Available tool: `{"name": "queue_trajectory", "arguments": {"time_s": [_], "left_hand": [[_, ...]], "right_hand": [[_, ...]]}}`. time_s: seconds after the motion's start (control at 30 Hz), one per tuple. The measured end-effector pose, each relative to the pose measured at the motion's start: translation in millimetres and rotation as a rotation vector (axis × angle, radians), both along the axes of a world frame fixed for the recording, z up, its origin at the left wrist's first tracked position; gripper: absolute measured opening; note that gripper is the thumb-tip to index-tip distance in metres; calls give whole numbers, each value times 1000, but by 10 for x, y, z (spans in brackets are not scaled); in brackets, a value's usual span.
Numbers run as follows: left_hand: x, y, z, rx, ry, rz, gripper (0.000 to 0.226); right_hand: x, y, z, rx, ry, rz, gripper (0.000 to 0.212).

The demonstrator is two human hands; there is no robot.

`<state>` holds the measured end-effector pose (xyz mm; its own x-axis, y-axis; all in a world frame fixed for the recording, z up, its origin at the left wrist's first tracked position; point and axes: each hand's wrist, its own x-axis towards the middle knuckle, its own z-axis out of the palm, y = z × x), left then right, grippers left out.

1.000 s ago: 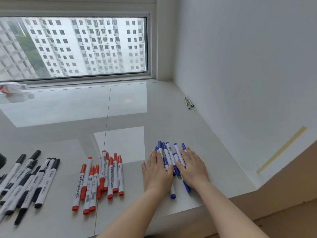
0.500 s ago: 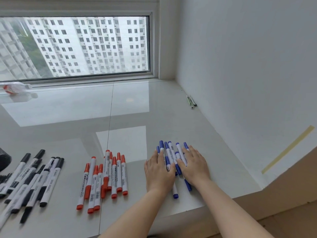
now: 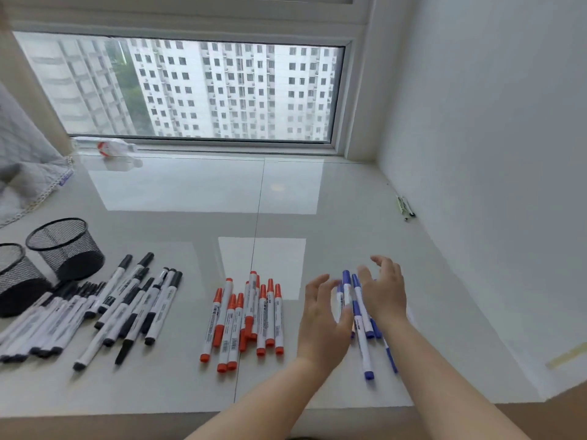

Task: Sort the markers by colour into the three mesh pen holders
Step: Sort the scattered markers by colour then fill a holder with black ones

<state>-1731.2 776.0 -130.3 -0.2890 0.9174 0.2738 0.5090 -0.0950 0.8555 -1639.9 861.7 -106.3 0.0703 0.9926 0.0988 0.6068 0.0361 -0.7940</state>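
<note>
Both hands have loose, spread fingers and grab nothing. The left hand [image 3: 324, 325] and right hand [image 3: 384, 293] sit on each side of the blue markers [image 3: 360, 312]. Red markers [image 3: 246, 319] lie to the left, then black markers [image 3: 127, 306]. Two holders [image 3: 63, 246] stand far left.

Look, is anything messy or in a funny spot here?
Mostly tidy piles. One black marker lies crooked at the near edge of its pile, and some small pens sit alone by the wall, far from the rest.
</note>
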Motion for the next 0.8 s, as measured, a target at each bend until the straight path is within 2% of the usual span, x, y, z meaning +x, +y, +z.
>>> {"name": "queue_trajectory", "arguments": {"time_s": [0.17, 0.43, 0.7, 0.8], "left_hand": [[-794, -305, 306, 129, -139, 219, 28], [-2342, -1100, 278, 84, -166, 590, 21], [-3582, -1928, 168, 109, -42, 888, 25], [-3974, -2150, 107, 141, 56, 1068, 38]], "right_hand": [[-720, -267, 146, 117, 60, 132, 32], [-2109, -884, 140, 112, 97, 414, 27], [-3432, -1308, 109, 49, 67, 622, 32], [-3790, -1326, 69, 50, 19, 673, 38]]}}
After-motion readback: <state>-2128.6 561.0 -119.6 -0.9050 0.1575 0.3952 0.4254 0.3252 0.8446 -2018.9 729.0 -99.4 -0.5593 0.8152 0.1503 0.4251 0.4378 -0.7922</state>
